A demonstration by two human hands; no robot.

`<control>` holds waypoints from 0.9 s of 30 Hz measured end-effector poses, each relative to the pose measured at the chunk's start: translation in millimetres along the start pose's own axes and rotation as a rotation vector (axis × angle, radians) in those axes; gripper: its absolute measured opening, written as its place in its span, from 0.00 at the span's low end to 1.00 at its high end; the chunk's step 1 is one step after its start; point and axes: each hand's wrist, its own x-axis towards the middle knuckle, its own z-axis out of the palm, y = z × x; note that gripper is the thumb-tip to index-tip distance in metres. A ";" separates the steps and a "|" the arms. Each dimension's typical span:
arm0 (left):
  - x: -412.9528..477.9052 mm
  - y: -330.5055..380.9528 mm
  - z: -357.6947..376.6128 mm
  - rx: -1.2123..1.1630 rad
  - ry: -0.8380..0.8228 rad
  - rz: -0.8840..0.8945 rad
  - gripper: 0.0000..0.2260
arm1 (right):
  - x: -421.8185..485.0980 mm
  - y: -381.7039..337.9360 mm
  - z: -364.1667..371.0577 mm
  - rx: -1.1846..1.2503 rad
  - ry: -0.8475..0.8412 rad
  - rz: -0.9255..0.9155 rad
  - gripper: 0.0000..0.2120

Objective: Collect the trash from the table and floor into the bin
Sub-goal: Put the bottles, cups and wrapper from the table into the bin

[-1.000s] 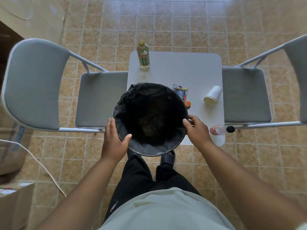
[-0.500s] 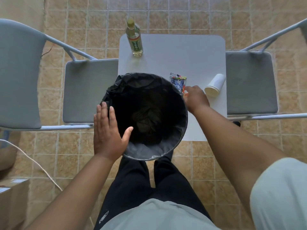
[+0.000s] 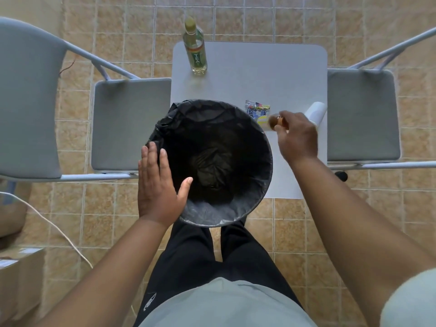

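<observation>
Tiled floor surrounds white table. Step in hand: right hand pinches small orange piece beside wrapper. Left hand, grip apart, flat on bin rim. Next: carry leftward over rim; the cup lies near the table edge

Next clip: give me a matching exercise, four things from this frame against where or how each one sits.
Things:
1. tea bottle
2. paper cup
3. wrapper
4. bin

Places or states:
A. lying on its side at the table's right edge
B. lined with a black bag
C. standing upright at the far left corner
D. flat on the table beside the right hand

Pairs: 1-C, 2-A, 3-D, 4-B
</observation>
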 end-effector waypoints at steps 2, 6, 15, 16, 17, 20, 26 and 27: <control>0.2 0.5 -0.7 0.007 -0.004 -0.004 0.37 | -8.4 -14.7 -29.0 0.074 0.186 -0.076 0.14; 0.8 1.5 -2.1 0.002 -0.033 -0.015 0.38 | -37.4 -53.1 -86.8 0.230 0.433 -0.188 0.16; -0.7 0.2 -3.7 -0.005 -0.073 -0.024 0.38 | -79.4 -97.3 -51.6 0.293 -0.027 -0.289 0.12; -1.2 0.3 -3.2 -0.003 -0.077 -0.025 0.38 | -81.1 -97.9 -36.6 0.227 -0.139 -0.269 0.12; -1.7 0.4 -2.7 0.001 -0.080 -0.028 0.38 | -82.3 -98.7 -22.2 0.145 -0.234 -0.254 0.11; -2.8 1.8 -2.4 0.012 -0.077 -0.030 0.38 | -82.3 -102.2 11.8 -0.056 -0.440 -0.225 0.10; -2.8 1.7 -1.1 0.022 -0.082 -0.035 0.38 | -78.5 -109.2 40.9 -0.223 -0.651 -0.171 0.11; -2.8 2.1 -1.3 0.022 -0.082 -0.035 0.38 | -77.5 -109.9 43.4 -0.230 -0.666 -0.151 0.11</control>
